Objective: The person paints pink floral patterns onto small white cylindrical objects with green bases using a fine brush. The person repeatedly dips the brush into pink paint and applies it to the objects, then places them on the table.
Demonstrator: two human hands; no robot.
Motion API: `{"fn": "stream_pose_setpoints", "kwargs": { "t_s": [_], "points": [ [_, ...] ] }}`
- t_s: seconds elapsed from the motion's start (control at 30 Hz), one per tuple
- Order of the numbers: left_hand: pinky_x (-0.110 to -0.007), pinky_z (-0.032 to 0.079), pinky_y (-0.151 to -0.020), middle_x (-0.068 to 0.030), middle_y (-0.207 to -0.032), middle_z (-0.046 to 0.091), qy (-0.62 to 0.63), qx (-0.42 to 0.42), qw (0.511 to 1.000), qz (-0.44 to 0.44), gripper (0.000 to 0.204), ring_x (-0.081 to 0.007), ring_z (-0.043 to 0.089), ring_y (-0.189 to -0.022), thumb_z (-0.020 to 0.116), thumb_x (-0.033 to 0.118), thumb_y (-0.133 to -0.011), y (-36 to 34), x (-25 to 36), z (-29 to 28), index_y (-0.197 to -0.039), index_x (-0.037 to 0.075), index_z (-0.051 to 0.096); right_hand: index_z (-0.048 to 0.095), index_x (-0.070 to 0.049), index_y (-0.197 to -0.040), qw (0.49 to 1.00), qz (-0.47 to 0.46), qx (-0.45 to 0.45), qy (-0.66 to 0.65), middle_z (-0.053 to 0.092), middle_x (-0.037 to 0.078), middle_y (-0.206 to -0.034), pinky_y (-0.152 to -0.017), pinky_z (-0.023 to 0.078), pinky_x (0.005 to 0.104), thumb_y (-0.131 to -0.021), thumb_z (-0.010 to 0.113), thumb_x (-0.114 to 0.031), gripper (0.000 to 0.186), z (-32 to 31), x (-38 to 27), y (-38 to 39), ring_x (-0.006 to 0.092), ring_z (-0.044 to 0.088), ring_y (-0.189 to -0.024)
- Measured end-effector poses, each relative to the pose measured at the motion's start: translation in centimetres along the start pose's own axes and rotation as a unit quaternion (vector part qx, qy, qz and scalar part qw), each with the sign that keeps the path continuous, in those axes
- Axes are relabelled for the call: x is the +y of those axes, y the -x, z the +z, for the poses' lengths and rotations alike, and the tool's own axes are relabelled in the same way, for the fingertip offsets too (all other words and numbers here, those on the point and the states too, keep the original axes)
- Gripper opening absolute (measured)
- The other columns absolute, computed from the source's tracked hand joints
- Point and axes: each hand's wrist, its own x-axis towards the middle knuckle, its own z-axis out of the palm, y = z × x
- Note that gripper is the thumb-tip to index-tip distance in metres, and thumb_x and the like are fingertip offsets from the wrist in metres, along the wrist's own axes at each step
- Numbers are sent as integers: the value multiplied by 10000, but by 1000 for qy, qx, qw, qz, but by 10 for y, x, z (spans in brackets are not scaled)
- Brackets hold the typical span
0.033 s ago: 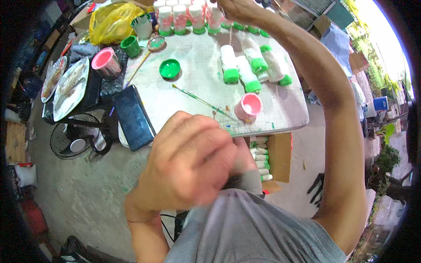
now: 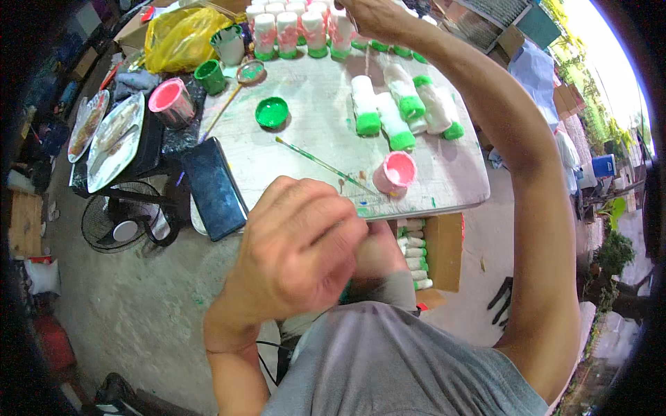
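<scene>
My left hand (image 2: 298, 243) hangs in front of the table's near edge, fingers curled inward; its palm side is hidden, so anything inside does not show. My right hand (image 2: 374, 19) reaches to the far side, bent closed beside a row of standing white, pink and green cylinders (image 2: 287, 35). The top edge cuts off part of it, and what it grips is unclear. Nearer lie several white cylinders with green ends (image 2: 394, 121). A pink paint cup (image 2: 395, 175) stands at the near edge, with a paintbrush (image 2: 322, 163) lying left of it.
A dish of green paint (image 2: 271, 112), a dark phone (image 2: 216, 191) and a green cup (image 2: 210, 77) are on the table's left side. Farther left are a pink paint pot (image 2: 171, 102), plates (image 2: 116, 142) and a fan (image 2: 125, 222). Below the table, a cardboard box (image 2: 444, 249) holds more cylinders.
The whole view has shifted slightly, with the table items a little lower and to the right. My left hand stays curled and my right hand remains by the standing cylinders.
</scene>
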Motion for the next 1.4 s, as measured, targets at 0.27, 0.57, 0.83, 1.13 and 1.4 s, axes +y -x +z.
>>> {"fn": "stream_pose_setpoints", "kwargs": {
  "t_s": [0.27,0.57,0.83,1.13,1.4],
  "points": [
    [-397,536,-748,-129,-909,693,16,76,996,-54,282,-319,672,-831,748,-30,-688,44,-43,36,-966,-5,712,515,-46,-1219,997,69,-16,-31,685,234,-1089,-920,484,522,-951,594,-57,279,18,-28,3,444,652,-1075],
    [-389,559,-745,-149,-885,700,122,147,973,-130,247,-308,684,-807,765,-19,-716,58,-67,64,-958,-17,712,574,-28,-1136,991,125,40,-15,676,221,-961,-801,498,514,-965,612,-80,183,-3,-47,14,421,659,-923],
    [-392,555,-734,-155,-872,695,126,133,971,-152,237,-315,678,-802,764,-5,-719,61,-68,64,-949,-21,710,564,-34,-1274,975,153,-109,-116,687,209,-1141,-971,492,490,-969,720,-362,474,-59,-111,73,402,654,-1105],
    [-386,554,-756,-153,-876,699,74,112,982,-130,250,-310,677,-802,786,-3,-707,55,-62,66,-944,-15,706,457,65,-1412,941,149,-273,-130,629,328,-1243,-1107,433,483,-611,941,-528,1107,-71,-136,75,448,593,-1236],
    [-380,533,-863,-180,-1146,684,6,164,973,-160,555,-293,656,-1012,832,71,-689,40,-50,58,-1211,-2,659,411,42,-1510,954,161,-95,-235,537,214,-1476,-1199,383,446,-616,950,-324,1106,-92,-149,91,354,515,-1392]
  ]
}}
